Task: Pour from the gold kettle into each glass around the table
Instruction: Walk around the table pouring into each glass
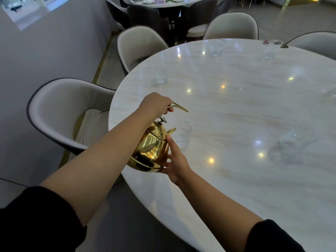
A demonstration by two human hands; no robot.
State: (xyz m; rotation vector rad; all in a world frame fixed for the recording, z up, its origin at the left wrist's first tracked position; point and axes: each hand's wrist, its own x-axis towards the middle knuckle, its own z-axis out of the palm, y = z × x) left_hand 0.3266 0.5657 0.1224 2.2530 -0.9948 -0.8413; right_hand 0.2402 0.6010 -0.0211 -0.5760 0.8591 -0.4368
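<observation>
I start with the table (245,110): a broad, pale marble top filling the right of my view, with padded chairs (60,113) tucked around its far and left edges. Glasses stand spaced around its rim, well apart from one another: one at the far side (217,48), one further right (272,49), one on the left (161,73), a blurred one at the right (294,139), and the near glass (181,133) right in front of my hands.

The kettle (151,148) is off the surface, held over the table's near-left edge and tipped forward. Its long axis runs from base, low and toward me, to spout (171,131), up and away to the right. The spout tip sits just beside the near glass's rim, level with it, touching or nearly so; I cannot tell which. No stream shows.

My left hand (156,106) is closed around the thin gold handle (179,107) above the lid. My right hand (174,160) is spread flat, fingers cupping the kettle's belly and base from the right side, supporting not clasping.

I judge the pour into this glass is just about to start. The glass lies directly ahead of the spout, so more tilt is all it needs, left hand lifting, right hand steering.
</observation>
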